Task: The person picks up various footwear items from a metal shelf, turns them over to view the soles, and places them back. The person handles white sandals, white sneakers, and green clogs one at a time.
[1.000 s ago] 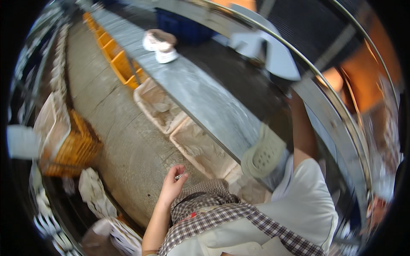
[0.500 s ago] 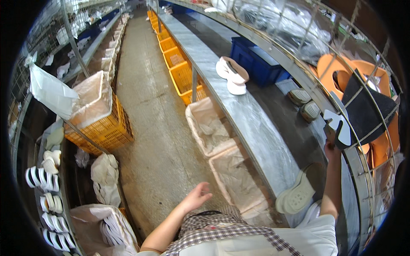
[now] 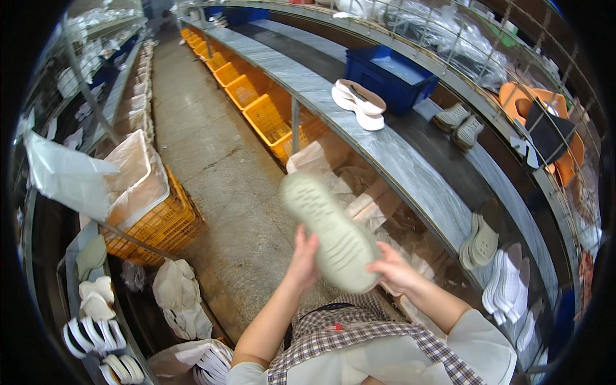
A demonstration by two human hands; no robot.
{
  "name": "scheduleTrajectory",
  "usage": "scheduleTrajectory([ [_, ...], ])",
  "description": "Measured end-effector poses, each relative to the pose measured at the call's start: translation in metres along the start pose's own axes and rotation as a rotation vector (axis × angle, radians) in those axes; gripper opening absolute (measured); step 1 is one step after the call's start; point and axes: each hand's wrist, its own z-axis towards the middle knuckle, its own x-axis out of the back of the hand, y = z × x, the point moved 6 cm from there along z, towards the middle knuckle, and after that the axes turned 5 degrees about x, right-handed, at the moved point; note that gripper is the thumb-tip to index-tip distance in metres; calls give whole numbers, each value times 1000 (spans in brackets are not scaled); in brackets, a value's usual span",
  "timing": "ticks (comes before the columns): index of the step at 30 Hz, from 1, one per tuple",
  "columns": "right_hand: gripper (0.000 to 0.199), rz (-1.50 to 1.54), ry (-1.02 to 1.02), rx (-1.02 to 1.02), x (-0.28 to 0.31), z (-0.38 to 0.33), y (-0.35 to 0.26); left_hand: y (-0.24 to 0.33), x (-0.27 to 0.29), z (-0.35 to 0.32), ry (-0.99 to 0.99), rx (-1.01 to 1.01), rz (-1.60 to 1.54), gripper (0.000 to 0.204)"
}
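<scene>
A pale green shoe sole (image 3: 330,234) is in front of my body, tilted, with its dimpled and ridged face showing. My left hand (image 3: 305,258) grips its left edge near the middle. On the lower right end, my right hand (image 3: 393,269) has its thumb over the edge and its fingers partly hidden behind. Similar pale green soles (image 3: 482,242) stand in a stack on the bench to my right, beside a stack of white soles (image 3: 504,282).
A long grey bench (image 3: 410,170) holds white soles (image 3: 359,106), a pair of grey shoes (image 3: 459,124) and a blue bin (image 3: 391,77). Yellow crates (image 3: 266,122) line up beneath it. On the left are a lined orange crate (image 3: 163,221) and a rack with white soles (image 3: 96,335).
My right hand has left the rack side at the right and come to my front. My left hand, empty before, has moved up; both now hold a pale green sole. The view has shifted.
</scene>
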Motion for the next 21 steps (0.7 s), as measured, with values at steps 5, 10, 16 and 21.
scheduleTrajectory([
  [5, 69, -642, -202, 379, -68, 33, -22, 30, 52, -7, 237, -136, -180, 53],
  [10, 44, -817, -131, 756, -81, 106, -55, 17, 83, 15, 225, 179, -452, 45],
  [16, 33, -387, -408, 688, -106, 183, -75, 35, 62, 56, 160, 283, -666, 43],
  [21, 32, -358, -394, 635, -87, 231, -95, 55, 49, 109, 68, 306, -695, 42],
])
